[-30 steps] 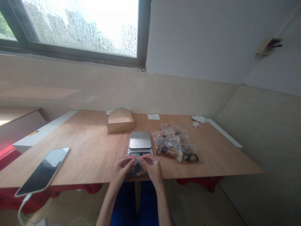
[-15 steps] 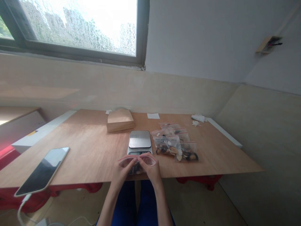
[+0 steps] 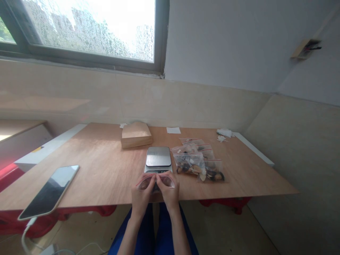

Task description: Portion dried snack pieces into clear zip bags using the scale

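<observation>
Grasping a clear zip bag (image 3: 156,188) with left hand (image 3: 140,193) and right hand (image 3: 170,190), pinching its red-edged mouth near the middle, with thumbs close together. Holding it at the near edge of the wooden table (image 3: 106,170), just on the near side of a scale (image 3: 158,157). Facing filled bags (image 3: 189,164) heaped right of the scale, a brown paper-like block (image 3: 136,136) farther left, and a phone (image 3: 50,193) at near left.
</observation>
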`<move>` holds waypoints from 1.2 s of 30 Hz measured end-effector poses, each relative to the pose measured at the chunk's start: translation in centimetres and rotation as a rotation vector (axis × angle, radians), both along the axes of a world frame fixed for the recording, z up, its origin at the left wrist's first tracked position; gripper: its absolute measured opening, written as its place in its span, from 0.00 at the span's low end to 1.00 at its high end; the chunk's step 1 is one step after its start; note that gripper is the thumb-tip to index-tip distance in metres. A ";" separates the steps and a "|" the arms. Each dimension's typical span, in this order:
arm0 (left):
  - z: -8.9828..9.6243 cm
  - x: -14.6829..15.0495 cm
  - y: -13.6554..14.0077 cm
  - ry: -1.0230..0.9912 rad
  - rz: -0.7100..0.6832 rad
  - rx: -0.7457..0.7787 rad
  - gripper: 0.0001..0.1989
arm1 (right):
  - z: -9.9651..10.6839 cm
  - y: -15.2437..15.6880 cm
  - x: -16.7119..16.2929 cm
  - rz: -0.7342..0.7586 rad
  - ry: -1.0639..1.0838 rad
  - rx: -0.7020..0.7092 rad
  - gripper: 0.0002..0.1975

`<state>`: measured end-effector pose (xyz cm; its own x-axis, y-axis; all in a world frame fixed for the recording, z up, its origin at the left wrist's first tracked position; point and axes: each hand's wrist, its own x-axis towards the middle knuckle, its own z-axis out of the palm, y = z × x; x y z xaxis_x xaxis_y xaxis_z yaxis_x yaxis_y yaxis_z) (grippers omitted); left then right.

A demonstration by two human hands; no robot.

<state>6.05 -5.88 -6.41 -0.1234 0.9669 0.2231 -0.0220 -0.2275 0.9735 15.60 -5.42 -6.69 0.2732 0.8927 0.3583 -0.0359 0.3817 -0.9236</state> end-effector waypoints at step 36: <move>1.7 -11.7 20.1 0.265 0.531 -0.304 0.30 | -2.3 2.9 15.4 -0.954 -0.614 -0.108 0.29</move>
